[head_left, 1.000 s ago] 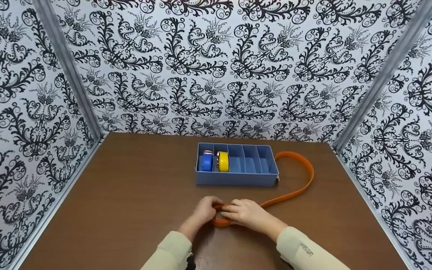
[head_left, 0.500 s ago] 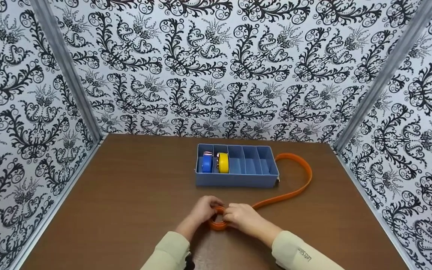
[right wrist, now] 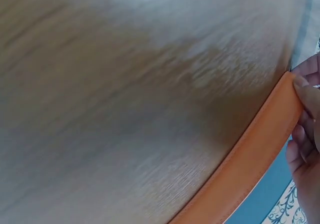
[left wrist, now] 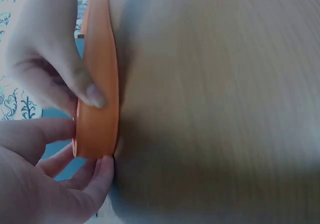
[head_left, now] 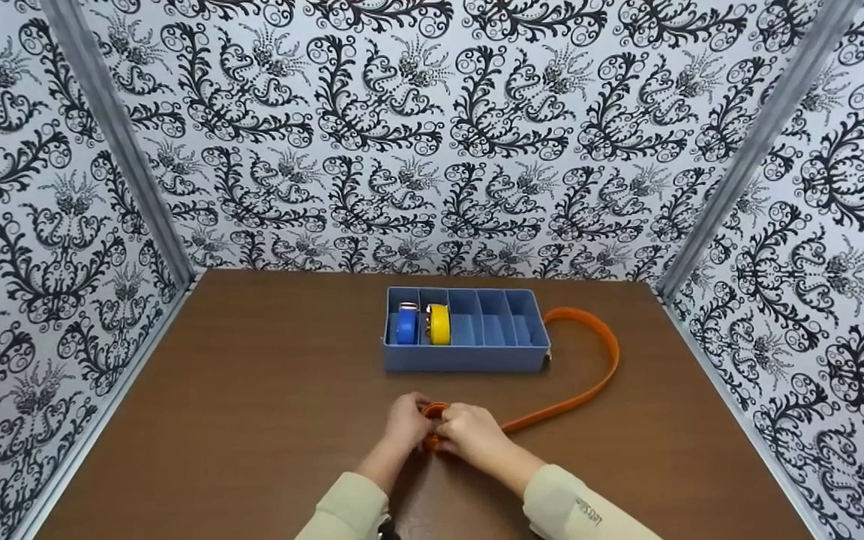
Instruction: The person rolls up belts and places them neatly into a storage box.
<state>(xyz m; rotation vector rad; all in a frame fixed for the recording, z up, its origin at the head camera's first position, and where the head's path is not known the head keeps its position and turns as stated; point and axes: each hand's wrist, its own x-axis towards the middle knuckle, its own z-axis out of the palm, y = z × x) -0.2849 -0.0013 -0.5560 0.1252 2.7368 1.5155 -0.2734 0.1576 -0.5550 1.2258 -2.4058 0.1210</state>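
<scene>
An orange belt (head_left: pixel 552 412) is partly wound into a small coil between my two hands, just in front of the box. My left hand (head_left: pixel 406 424) grips the coil from the left; in the left wrist view its fingers (left wrist: pixel 55 130) curl around the coil's end. From the right, my right hand (head_left: pixel 478 431) pinches the belt, its thumb (left wrist: pixel 94 95) pressing on the outer face of the strap. The belt's loose length runs out from under the right hand and curves round to the right side of the box. Fingers hide much of the coil.
A blue-grey compartment box (head_left: pixel 466 359) stands behind the hands. A rolled blue belt (head_left: pixel 406 326) and a rolled yellow belt (head_left: pixel 439 325) sit in its left compartments. Patterned walls (head_left: pixel 432 150) enclose the brown table (head_left: pixel 267 390) at the back and sides.
My right hand has drawn in toward the left hand around the coil. The coil's open ring, plain to see half a second ago, is now more covered by fingers. The box stays put.
</scene>
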